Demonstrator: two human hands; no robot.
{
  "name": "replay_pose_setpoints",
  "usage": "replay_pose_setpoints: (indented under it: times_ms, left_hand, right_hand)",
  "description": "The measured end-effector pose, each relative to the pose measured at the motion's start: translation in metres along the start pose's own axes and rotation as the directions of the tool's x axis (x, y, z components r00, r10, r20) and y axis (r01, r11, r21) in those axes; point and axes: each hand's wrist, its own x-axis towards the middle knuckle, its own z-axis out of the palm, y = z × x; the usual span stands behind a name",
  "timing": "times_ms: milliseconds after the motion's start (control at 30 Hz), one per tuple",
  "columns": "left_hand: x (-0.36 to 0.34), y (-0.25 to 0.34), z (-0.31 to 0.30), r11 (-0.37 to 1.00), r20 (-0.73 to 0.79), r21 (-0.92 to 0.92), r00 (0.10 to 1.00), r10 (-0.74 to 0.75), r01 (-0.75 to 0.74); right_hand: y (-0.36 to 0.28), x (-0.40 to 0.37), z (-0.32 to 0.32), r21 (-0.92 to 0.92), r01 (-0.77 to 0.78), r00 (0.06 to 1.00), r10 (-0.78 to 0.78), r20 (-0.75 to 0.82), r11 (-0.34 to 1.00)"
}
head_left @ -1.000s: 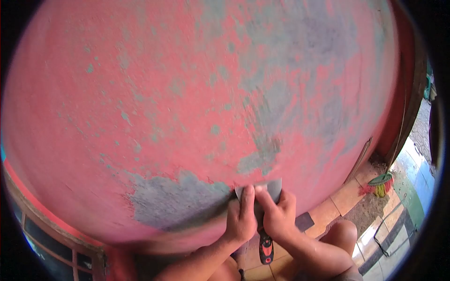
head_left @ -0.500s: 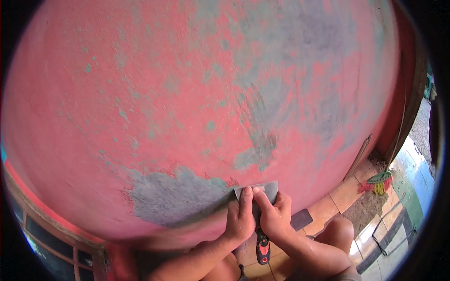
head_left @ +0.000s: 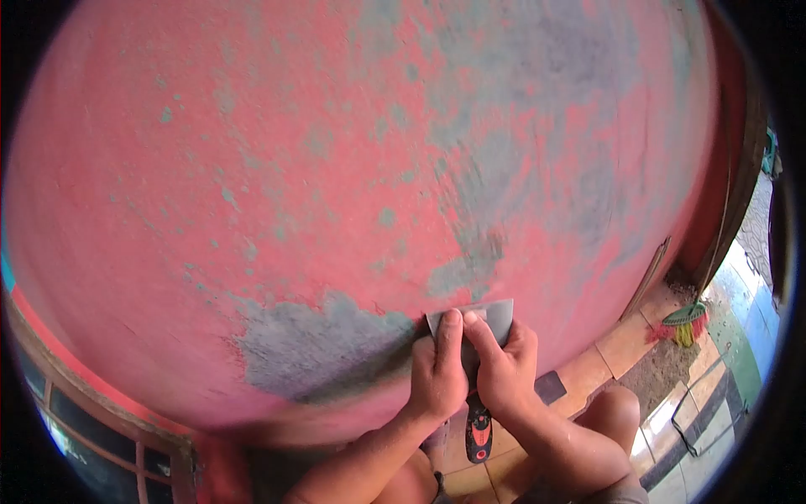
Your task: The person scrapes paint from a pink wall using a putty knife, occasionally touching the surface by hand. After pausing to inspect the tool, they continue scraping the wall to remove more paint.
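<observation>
A wide metal scraper with a black and red handle is held in both hands, its blade edge against the pink wall. My left hand grips it from the left, with the thumb pressed on the blade. From the right, my right hand is closed on it too, its thumb beside the other. Left of the blade lies a large bare grey patch. Above it, a smaller grey-green patch shows through the paint. The fingers behind the blade are hidden.
A broom with red and yellow bristles rests on the tiled floor at the right, near scattered debris. A dark flat piece lies by the wall's foot. A window frame is at the lower left.
Both hands and the scraper have moved a little up and to the right along the wall. The view has shifted slightly.
</observation>
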Motion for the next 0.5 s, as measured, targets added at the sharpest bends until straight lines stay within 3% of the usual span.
replay_pose_setpoints:
  times_ms: [100,133,233,267,300,333,400,500]
  left_hand:
    - [-0.005,-0.027,-0.006,0.989,-0.018,0.115,0.996,0.093,-0.09]
    - [-0.007,-0.033,-0.016,0.986,0.042,0.164,0.999,-0.004,-0.003]
    - [0.002,-0.041,-0.018,0.998,0.196,0.001,0.979,0.055,-0.056]
    - [0.008,-0.038,-0.02,0.932,0.332,0.183,0.912,0.241,-0.313]
    - [0.016,-0.052,-0.015,0.629,0.429,0.344,0.713,0.554,-0.697]
    - [0.017,-0.045,-0.013,0.653,0.507,0.311,0.702,0.5,-0.69]
    - [0.034,-0.033,0.015,0.798,0.692,0.218,0.665,0.279,-0.562]
    - [0.067,-0.011,0.064,0.845,0.875,0.205,0.48,0.068,-0.493]
  right_hand:
    - [0.026,-0.003,-0.008,-0.082,0.054,0.999,-0.054,0.0,0.995]
    - [0.025,-0.004,-0.008,-0.063,0.012,1.0,-0.011,0.026,0.998]
    - [0.028,-0.001,-0.013,-0.023,-0.021,1.0,0.021,0.002,1.0]
    - [0.039,0.004,-0.02,-0.023,0.115,0.993,-0.116,-0.028,0.993]
    - [0.031,0.005,-0.024,-0.043,0.098,0.989,-0.103,-0.108,0.994]
    - [0.014,0.006,-0.033,-0.121,0.074,0.994,-0.083,-0.068,0.99]
    - [0.082,0.057,-0.129,-0.005,0.253,0.948,-0.249,-0.196,0.967]
    - [0.038,0.069,-0.154,-0.128,0.323,0.914,-0.344,-0.214,0.938]
